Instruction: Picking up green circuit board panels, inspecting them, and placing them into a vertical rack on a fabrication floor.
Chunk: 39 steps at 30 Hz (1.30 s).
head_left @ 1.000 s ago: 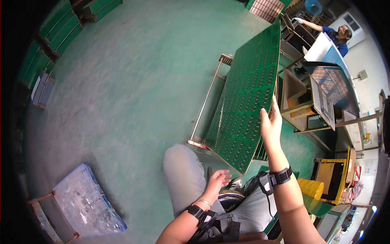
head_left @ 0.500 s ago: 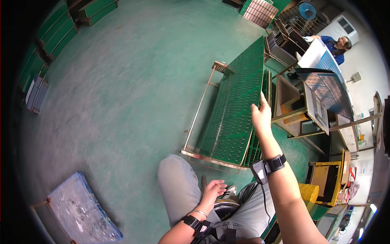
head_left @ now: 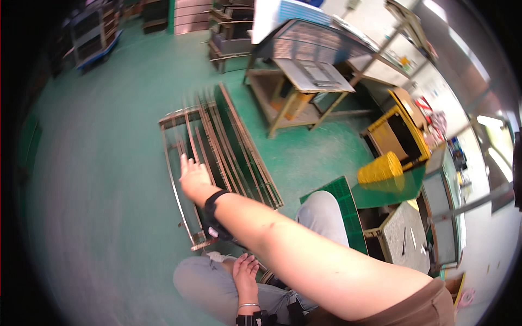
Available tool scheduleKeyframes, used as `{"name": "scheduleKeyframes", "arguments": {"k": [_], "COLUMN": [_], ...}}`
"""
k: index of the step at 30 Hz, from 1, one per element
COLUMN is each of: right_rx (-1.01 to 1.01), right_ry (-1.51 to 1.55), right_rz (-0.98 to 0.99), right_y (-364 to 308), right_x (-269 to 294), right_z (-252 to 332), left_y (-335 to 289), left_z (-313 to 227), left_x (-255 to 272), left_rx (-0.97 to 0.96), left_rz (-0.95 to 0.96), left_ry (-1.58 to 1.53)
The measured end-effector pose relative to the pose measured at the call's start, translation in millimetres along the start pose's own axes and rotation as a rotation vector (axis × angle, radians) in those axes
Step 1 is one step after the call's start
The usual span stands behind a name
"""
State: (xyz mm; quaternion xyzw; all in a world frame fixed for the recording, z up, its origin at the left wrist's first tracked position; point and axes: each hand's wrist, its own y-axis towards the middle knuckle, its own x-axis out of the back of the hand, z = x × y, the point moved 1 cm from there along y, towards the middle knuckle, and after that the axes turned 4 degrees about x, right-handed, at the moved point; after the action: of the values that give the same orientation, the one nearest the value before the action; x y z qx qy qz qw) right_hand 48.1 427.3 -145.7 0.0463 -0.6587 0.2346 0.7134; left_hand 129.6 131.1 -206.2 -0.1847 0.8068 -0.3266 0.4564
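A metal rack (head_left: 177, 196) stands on the floor in front of me. Several thin green panels (head_left: 239, 142) with brownish edges stand on edge inside it, blurred by motion. My right hand (head_left: 194, 178) reaches across to the rack's left part, its fingers stretched out by the leftmost panels. Whether the fingertips touch a panel, I cannot tell. Low by my thigh rests my left hand (head_left: 246, 273), palm up with its fingers loosely extended and nothing in it.
A dark green board (head_left: 343, 209) stands beside my right knee, near a grey-topped table (head_left: 405, 239). A yellow roll (head_left: 380, 168) lies past it, by a yellow-framed cart (head_left: 394, 133). Farther off is a wooden-legged workbench (head_left: 312, 76). A wheeled rack (head_left: 95, 38) stands far left.
The view has swung right. My right hand has left the top edge of the large green panel and come to the rack's left part. The panels now stand more upright, spread apart.
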Motion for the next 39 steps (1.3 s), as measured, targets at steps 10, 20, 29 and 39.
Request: {"name": "scheduleKeyframes", "arguments": {"k": [10, 20, 29, 39], "right_rx": [0.375, -0.963, -0.739, -0.678], "right_ry": [0.56, 0.237, 0.385, 0.385], "right_rz": [-0.631, -0.492, 0.091, -0.258], "right_y": [-124.4, -383.8, -393.2, -414.8], "right_x": [34.4, -87.8, -107.8, -11.2], "right_z": [-91.8, -397.2, -366.7, -375.3], "left_y": [4.6, 2.4, -3.1, -33.4], "left_z": [-2.4, -9.4, -7.8, -25.7], "left_x": [-2.5, -8.9, 4.3, 17.1], "left_rx": [0.092, 0.067, 0.002, -0.025], "left_rz": [-0.075, -0.099, -0.05, 0.036], "left_ry": [0.102, 0.227, 0.219, 0.17]}}
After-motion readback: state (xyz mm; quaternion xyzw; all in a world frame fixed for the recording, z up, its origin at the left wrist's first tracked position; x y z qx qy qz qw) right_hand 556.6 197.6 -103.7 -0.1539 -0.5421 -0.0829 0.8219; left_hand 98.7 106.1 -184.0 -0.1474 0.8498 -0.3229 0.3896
